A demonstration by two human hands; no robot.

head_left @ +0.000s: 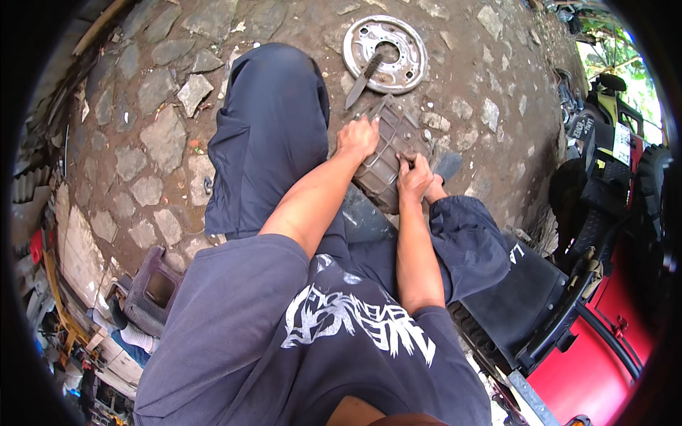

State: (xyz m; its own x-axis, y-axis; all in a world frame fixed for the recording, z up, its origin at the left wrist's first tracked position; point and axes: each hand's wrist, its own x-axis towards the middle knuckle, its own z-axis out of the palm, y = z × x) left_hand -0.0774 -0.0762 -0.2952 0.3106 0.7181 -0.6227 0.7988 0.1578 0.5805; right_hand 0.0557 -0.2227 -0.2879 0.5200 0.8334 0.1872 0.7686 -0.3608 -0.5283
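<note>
A ribbed, dirt-brown metal casing [387, 157], perhaps from an engine or gearbox, rests tilted between my legs. At its upper left edge my left hand [357, 138] is closed, the fingers curled over the rim. My right hand [413, 177] grips the lower right side, thumb and fingers bent against the ribs. The casing's underside is hidden. Just beyond it, a round silvery metal plate [408, 53] with holes lies on the ground. Across that plate rests a knife-like tool [364, 80] with a dark ridged handle, its blade pointing toward the casing.
Uneven stones [167, 138] set in dirt make up the ground. To the right stands a red and black vehicle [604, 348] with a large tyre. A hollow block [153, 287] sits at the left, near another person's foot in a pale sock [138, 337].
</note>
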